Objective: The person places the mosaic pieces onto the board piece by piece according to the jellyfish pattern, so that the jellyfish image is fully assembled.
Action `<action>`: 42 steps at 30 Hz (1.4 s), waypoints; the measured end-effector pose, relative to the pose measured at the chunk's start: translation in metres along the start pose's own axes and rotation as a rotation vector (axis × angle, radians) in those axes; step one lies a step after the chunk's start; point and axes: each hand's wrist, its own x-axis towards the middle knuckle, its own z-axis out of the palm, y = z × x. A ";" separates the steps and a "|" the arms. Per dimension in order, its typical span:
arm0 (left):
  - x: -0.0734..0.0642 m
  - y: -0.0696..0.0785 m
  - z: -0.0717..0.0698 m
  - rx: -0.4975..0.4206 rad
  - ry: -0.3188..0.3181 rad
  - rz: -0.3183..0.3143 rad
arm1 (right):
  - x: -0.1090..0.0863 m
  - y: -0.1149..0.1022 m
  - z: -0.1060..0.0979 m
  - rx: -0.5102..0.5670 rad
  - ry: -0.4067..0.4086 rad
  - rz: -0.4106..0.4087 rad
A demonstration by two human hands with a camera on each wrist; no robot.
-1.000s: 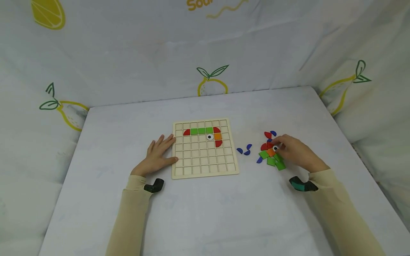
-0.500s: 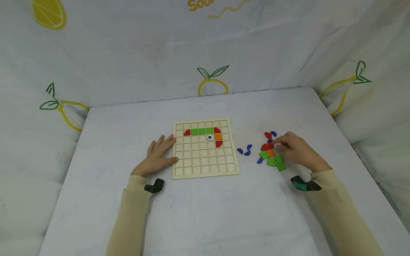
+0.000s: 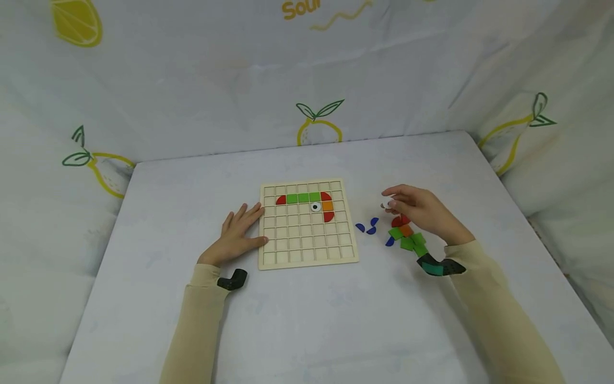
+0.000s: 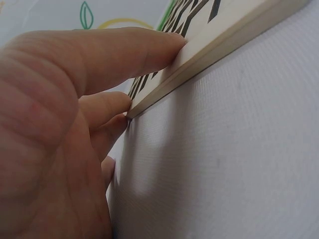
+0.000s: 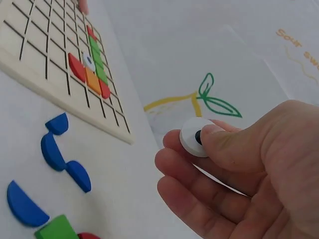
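In the right wrist view my right hand (image 5: 234, 169) pinches a white round eye piece (image 5: 191, 134) with a black centre between thumb and finger. The head view has that right hand (image 3: 418, 208) raised over the loose pieces, right of the board. My left hand (image 3: 235, 237) lies with spread fingers at the left edge of the wooden grid board (image 3: 292, 250). Its thumb and fingertips touch the rim. On the board are a row of green squares (image 3: 303, 198), red quarter pieces (image 3: 328, 216), an orange square (image 3: 327, 206) and another eye piece (image 3: 315, 207).
Several blue pieces (image 3: 371, 230) lie right of the board. Beside them is a loose pile with green squares (image 3: 407, 243), an orange square (image 3: 405, 230) and red pieces (image 3: 396, 222), partly hidden under the right hand. A white cloth (image 3: 307, 320) covers the table.
The right hand has lifted the eye piece off the pile and moved left and farther back with it. The left hand and the board stay in place.
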 end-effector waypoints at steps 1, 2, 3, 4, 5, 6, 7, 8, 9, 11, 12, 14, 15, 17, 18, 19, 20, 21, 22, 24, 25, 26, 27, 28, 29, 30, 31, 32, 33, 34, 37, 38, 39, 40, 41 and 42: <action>0.000 0.000 0.000 -0.001 0.000 0.001 | 0.002 -0.003 0.000 0.006 -0.004 -0.006; 0.000 0.001 0.000 -0.004 -0.001 0.000 | 0.005 -0.007 0.001 0.010 -0.008 -0.009; 0.000 0.001 0.000 -0.004 -0.001 0.000 | 0.007 -0.010 0.002 0.009 -0.012 -0.014; 0.000 0.002 0.000 -0.005 -0.001 -0.001 | 0.009 -0.013 0.002 0.014 -0.016 -0.014; 0.000 0.002 0.000 -0.006 -0.003 -0.002 | 0.012 -0.016 0.003 0.017 -0.020 -0.011; 0.000 0.003 0.000 -0.009 -0.002 -0.002 | 0.014 -0.018 0.004 0.021 -0.025 -0.011; 0.000 0.003 -0.001 -0.009 -0.003 -0.002 | 0.016 -0.020 0.005 0.022 -0.029 -0.008; 0.000 0.003 0.000 -0.007 -0.003 -0.002 | 0.019 -0.023 0.006 0.025 -0.032 -0.006; 0.000 0.003 0.000 -0.004 -0.002 0.000 | 0.021 -0.024 0.007 0.028 -0.033 -0.005; 0.000 0.002 0.000 -0.003 -0.002 0.003 | 0.026 -0.027 0.009 0.039 -0.035 0.003; 0.000 0.002 0.000 -0.004 0.000 0.003 | 0.028 -0.029 0.011 0.038 -0.034 0.007; -0.001 0.001 0.000 -0.005 0.001 0.006 | 0.033 -0.031 0.014 0.042 -0.031 0.022; -0.001 0.001 0.000 -0.005 0.002 0.009 | 0.035 -0.031 0.016 0.041 -0.030 0.026; -0.001 0.001 0.000 -0.006 0.003 0.011 | 0.040 -0.033 0.020 0.038 -0.031 0.036; -0.002 0.001 0.000 -0.007 0.004 0.012 | 0.042 -0.034 0.023 0.033 -0.030 0.034; -0.002 0.001 -0.001 -0.005 0.005 0.014 | 0.045 -0.034 0.025 0.035 -0.031 0.027; -0.003 0.001 -0.001 -0.004 0.007 0.014 | 0.048 -0.035 0.028 0.033 -0.032 0.021; -0.003 0.001 -0.001 -0.004 0.009 0.015 | 0.052 -0.036 0.030 0.032 -0.032 0.014; -0.003 0.001 -0.001 -0.003 0.008 0.012 | 0.056 -0.038 0.033 0.036 -0.035 0.012; -0.003 0.000 -0.001 -0.006 0.008 0.009 | 0.063 -0.041 0.038 0.044 -0.039 -0.005; -0.003 0.000 -0.001 -0.008 0.007 0.009 | 0.066 -0.043 0.040 0.050 -0.042 -0.013; -0.003 -0.001 -0.001 -0.009 0.006 0.007 | 0.070 -0.045 0.042 0.056 -0.048 -0.017; -0.002 -0.001 -0.001 -0.010 0.005 0.005 | 0.074 -0.047 0.044 0.061 -0.054 -0.025; -0.002 -0.002 -0.001 -0.010 0.003 0.003 | 0.077 -0.050 0.046 0.071 -0.059 -0.032; -0.002 -0.002 -0.001 -0.011 0.004 0.002 | 0.080 -0.052 0.048 0.078 -0.061 -0.040; -0.002 -0.002 -0.001 -0.010 0.004 0.002 | 0.084 -0.054 0.050 0.083 -0.063 -0.045; -0.002 -0.002 -0.001 -0.011 0.004 0.002 | 0.087 -0.057 0.052 0.084 -0.064 -0.049; -0.002 -0.002 -0.001 -0.013 0.004 0.001 | 0.089 -0.059 0.053 0.087 -0.068 -0.051; -0.002 -0.002 -0.001 -0.015 0.003 0.001 | 0.093 -0.062 0.055 0.089 -0.071 -0.053; -0.001 -0.002 -0.001 -0.016 0.002 0.000 | 0.095 -0.064 0.057 0.094 -0.076 -0.055; -0.001 -0.002 -0.002 -0.021 0.000 0.001 | 0.102 -0.073 0.062 0.097 -0.096 -0.058; -0.001 -0.001 -0.002 -0.020 -0.003 -0.001 | 0.104 -0.076 0.064 0.100 -0.102 -0.059; -0.001 -0.001 -0.002 -0.018 -0.005 -0.003 | 0.106 -0.078 0.066 0.103 -0.106 -0.057; -0.001 -0.001 -0.002 -0.015 -0.007 -0.004 | 0.109 -0.081 0.068 0.103 -0.110 -0.055; 0.000 -0.001 -0.002 -0.014 -0.008 -0.004 | 0.111 -0.083 0.070 0.100 -0.114 -0.055; 0.000 -0.001 -0.002 -0.013 -0.008 -0.003 | 0.113 -0.085 0.072 0.097 -0.115 -0.053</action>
